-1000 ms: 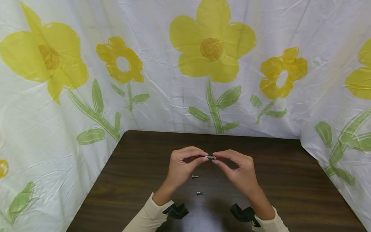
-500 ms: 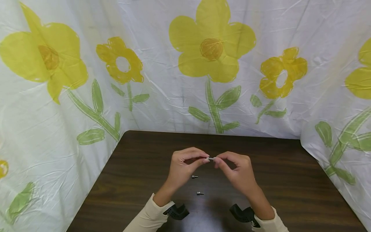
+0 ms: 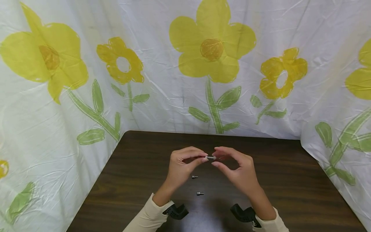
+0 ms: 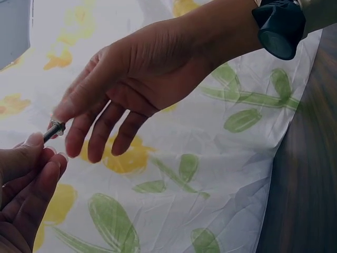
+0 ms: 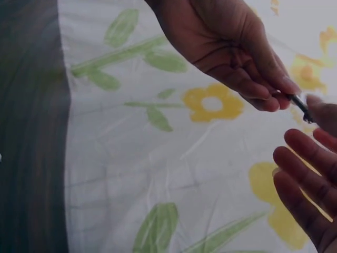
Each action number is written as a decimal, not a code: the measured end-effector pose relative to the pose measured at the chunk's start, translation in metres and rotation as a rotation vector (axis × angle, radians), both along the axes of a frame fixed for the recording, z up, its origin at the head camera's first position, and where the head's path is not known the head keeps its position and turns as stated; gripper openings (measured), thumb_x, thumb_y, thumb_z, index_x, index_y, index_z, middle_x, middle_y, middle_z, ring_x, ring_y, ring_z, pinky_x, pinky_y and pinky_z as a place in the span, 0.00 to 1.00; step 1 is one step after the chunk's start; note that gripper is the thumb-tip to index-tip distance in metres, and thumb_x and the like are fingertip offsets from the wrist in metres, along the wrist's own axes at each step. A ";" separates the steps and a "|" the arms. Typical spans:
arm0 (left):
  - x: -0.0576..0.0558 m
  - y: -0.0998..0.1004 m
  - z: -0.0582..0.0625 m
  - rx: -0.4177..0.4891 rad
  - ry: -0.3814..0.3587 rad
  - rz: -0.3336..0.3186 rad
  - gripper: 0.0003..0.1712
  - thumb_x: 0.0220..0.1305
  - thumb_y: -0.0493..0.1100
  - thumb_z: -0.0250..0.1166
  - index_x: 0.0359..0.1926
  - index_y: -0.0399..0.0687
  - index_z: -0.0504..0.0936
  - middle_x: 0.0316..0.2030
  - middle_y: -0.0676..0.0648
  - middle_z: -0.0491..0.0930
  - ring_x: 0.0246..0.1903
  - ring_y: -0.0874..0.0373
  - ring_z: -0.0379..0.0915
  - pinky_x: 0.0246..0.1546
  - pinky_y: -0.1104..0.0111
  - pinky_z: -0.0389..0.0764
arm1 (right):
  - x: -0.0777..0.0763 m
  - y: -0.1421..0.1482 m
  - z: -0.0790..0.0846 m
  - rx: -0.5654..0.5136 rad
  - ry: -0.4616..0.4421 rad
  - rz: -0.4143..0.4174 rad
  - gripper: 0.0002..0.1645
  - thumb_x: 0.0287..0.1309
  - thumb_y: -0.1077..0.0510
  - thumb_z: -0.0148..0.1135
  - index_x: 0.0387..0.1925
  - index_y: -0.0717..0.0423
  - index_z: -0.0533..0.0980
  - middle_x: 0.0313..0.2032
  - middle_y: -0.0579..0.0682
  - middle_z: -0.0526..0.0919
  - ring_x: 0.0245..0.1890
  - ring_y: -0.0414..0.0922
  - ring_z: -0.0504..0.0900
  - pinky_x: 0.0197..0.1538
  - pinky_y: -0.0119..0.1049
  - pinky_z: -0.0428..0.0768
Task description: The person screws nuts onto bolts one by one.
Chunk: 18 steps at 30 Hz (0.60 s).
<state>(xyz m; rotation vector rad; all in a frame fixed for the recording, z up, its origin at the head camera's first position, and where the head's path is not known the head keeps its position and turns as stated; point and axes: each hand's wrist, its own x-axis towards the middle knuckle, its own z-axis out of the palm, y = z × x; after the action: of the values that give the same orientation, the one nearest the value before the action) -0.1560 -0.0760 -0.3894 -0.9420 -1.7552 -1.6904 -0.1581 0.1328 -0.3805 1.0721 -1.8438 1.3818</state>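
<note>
A small metal bolt (image 3: 210, 157) is held level above the table, its wider end toward the right. My left hand (image 3: 180, 165) pinches its shank between thumb and fingers. Around the wider end, which looks like a nut or head, the thumb and forefinger of my right hand (image 3: 242, 167) are spread with a gap between them. In the left wrist view the right thumb lies close beside that end of the bolt (image 4: 51, 133); whether it touches I cannot tell. The other right fingers (image 5: 303, 192) hang loosely extended in the right wrist view.
Two more short bolts lie on the dark wood table (image 3: 139, 180): a farther bolt (image 3: 195, 177) and a nearer bolt (image 3: 200, 193). A white flower-print curtain (image 3: 162, 106) hangs around the table's back and sides. Each wrist wears a black camera mount (image 3: 176, 212).
Half a second ago the right fingertips pinched the bolt's wider end and hid it. Now they have spread apart and the end shows. The left hand has barely moved.
</note>
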 end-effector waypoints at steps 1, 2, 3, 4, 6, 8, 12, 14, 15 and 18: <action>0.000 0.000 0.000 0.001 -0.003 0.001 0.09 0.52 0.23 0.74 0.35 0.31 0.88 0.33 0.42 0.87 0.34 0.54 0.84 0.33 0.67 0.86 | 0.000 0.000 0.001 -0.008 0.023 0.014 0.26 0.44 0.70 0.80 0.49 0.64 0.83 0.38 0.55 0.89 0.35 0.45 0.87 0.43 0.30 0.84; 0.000 0.000 0.000 0.003 -0.007 -0.002 0.08 0.52 0.23 0.74 0.36 0.31 0.88 0.33 0.42 0.87 0.34 0.54 0.84 0.33 0.67 0.86 | 0.000 0.000 0.002 -0.016 0.040 0.030 0.26 0.44 0.71 0.80 0.48 0.65 0.83 0.38 0.57 0.88 0.35 0.45 0.87 0.44 0.30 0.84; 0.000 0.000 0.000 0.005 -0.011 -0.004 0.08 0.53 0.23 0.74 0.36 0.31 0.88 0.33 0.41 0.87 0.34 0.54 0.84 0.33 0.67 0.86 | 0.000 -0.001 0.004 -0.021 0.054 0.042 0.25 0.44 0.71 0.79 0.47 0.66 0.83 0.37 0.58 0.88 0.35 0.45 0.87 0.44 0.29 0.84; 0.000 0.000 0.000 0.006 -0.014 -0.006 0.08 0.53 0.23 0.74 0.36 0.31 0.88 0.33 0.41 0.87 0.34 0.54 0.84 0.33 0.66 0.86 | 0.000 -0.002 0.005 -0.029 0.067 0.056 0.22 0.46 0.71 0.79 0.45 0.67 0.83 0.37 0.59 0.88 0.35 0.46 0.87 0.44 0.29 0.84; 0.001 0.001 0.001 0.005 -0.016 -0.009 0.08 0.53 0.23 0.73 0.36 0.32 0.88 0.34 0.41 0.87 0.34 0.54 0.84 0.33 0.66 0.86 | 0.000 -0.003 0.007 -0.041 0.085 0.076 0.16 0.51 0.68 0.77 0.42 0.68 0.83 0.36 0.59 0.87 0.34 0.46 0.87 0.44 0.28 0.84; 0.001 0.001 0.001 0.004 -0.016 -0.012 0.09 0.54 0.24 0.74 0.37 0.33 0.88 0.34 0.42 0.87 0.34 0.54 0.84 0.33 0.65 0.86 | 0.001 -0.005 0.008 -0.047 0.097 0.081 0.12 0.56 0.65 0.75 0.41 0.68 0.84 0.35 0.59 0.87 0.34 0.47 0.87 0.44 0.28 0.84; 0.001 0.002 0.001 0.002 -0.009 -0.017 0.09 0.54 0.25 0.74 0.37 0.35 0.89 0.34 0.42 0.87 0.34 0.53 0.85 0.33 0.64 0.87 | -0.001 -0.004 0.005 -0.037 0.092 0.059 0.12 0.52 0.69 0.76 0.40 0.66 0.85 0.35 0.57 0.88 0.34 0.48 0.87 0.44 0.28 0.84; 0.001 0.002 0.000 0.004 -0.012 -0.018 0.09 0.54 0.25 0.74 0.37 0.35 0.89 0.34 0.42 0.87 0.34 0.53 0.85 0.33 0.65 0.87 | -0.002 -0.002 0.002 -0.019 0.076 0.038 0.18 0.45 0.74 0.77 0.41 0.64 0.85 0.36 0.56 0.88 0.35 0.47 0.87 0.43 0.27 0.84; 0.001 0.002 0.000 0.005 -0.015 -0.018 0.09 0.54 0.25 0.74 0.37 0.34 0.89 0.34 0.42 0.87 0.34 0.53 0.85 0.33 0.65 0.87 | -0.002 -0.002 0.001 -0.010 0.066 0.029 0.20 0.42 0.76 0.77 0.41 0.63 0.85 0.36 0.55 0.88 0.35 0.46 0.87 0.43 0.27 0.83; 0.001 0.002 0.000 0.006 -0.023 -0.012 0.09 0.53 0.24 0.74 0.37 0.34 0.89 0.33 0.42 0.87 0.33 0.54 0.84 0.33 0.65 0.87 | -0.002 0.000 -0.002 0.017 0.032 0.011 0.23 0.42 0.77 0.76 0.42 0.60 0.86 0.37 0.53 0.89 0.35 0.44 0.87 0.42 0.26 0.83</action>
<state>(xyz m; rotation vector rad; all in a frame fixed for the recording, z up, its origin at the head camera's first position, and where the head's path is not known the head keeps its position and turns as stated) -0.1548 -0.0739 -0.3893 -0.9354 -1.7617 -1.7198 -0.1603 0.1328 -0.3825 1.1081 -1.8323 1.3497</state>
